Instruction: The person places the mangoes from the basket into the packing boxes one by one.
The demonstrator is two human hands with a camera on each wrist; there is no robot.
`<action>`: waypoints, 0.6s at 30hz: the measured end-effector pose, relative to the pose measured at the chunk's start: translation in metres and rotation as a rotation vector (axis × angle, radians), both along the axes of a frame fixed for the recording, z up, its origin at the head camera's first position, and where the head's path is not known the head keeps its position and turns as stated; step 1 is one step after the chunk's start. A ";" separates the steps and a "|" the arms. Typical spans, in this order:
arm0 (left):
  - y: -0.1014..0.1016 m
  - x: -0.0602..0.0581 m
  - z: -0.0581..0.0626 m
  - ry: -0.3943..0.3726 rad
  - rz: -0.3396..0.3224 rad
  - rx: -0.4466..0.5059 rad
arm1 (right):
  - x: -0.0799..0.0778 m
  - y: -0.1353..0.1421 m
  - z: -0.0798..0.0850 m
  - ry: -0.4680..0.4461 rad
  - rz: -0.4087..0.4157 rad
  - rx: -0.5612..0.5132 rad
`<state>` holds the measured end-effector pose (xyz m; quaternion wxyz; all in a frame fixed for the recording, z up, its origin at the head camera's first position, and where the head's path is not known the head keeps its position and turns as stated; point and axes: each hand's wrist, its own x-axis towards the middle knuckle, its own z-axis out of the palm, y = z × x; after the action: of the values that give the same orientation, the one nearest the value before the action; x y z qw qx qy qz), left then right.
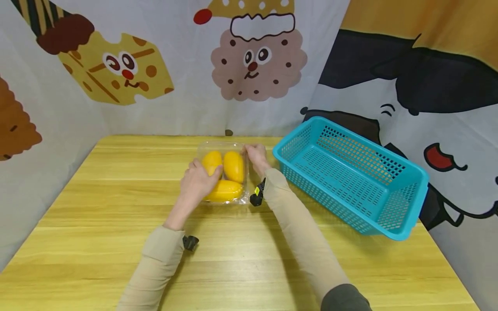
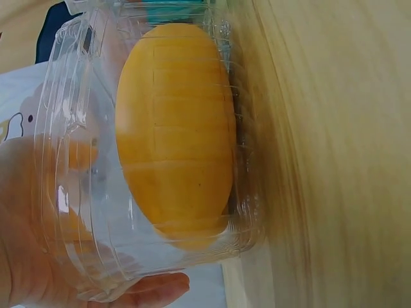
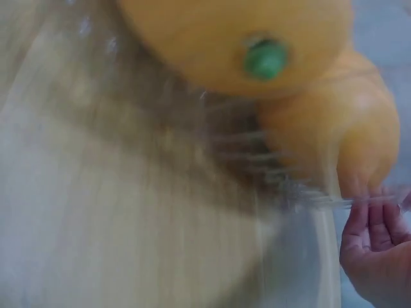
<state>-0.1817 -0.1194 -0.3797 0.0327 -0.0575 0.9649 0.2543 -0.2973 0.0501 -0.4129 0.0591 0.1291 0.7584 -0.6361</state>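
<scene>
A clear plastic box (image 1: 222, 146) on the table has three yellow oval fruits inside: two side by side (image 1: 234, 167) and one crosswise nearer me (image 1: 226, 191). My left hand (image 1: 197, 181) grips the box's left side, its thumb reaching across the top. In the left wrist view one fruit (image 2: 176, 128) shows large through the ridged wall. The right hand (image 1: 256, 156) pinches the far right corner; its curled fingers partly hide behind the wrist. A green stem end (image 3: 266, 59) shows on a fruit in the blurred right wrist view.
A turquoise perforated basket (image 1: 342, 216) stands at the right side of the wooden table (image 1: 116, 198), close to my right forearm. Behind the table hangs a white cloth (image 1: 186, 116) printed with cartoon figures.
</scene>
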 end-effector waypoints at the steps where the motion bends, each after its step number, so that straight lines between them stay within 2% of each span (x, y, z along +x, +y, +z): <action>1: 0.000 0.000 0.000 0.004 0.000 0.001 | 0.000 0.001 0.001 -0.007 0.005 -0.010; 8: 0.000 0.000 -0.001 0.035 0.009 -0.003 | 0.000 0.005 0.002 -0.055 0.078 -0.081; 18: 0.001 -0.001 -0.002 0.022 0.003 0.010 | -0.001 0.002 0.000 -0.028 0.010 -0.053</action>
<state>-0.1828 -0.1187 -0.3814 0.0221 -0.0561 0.9638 0.2596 -0.2986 0.0524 -0.4130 0.0761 0.1327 0.7411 -0.6537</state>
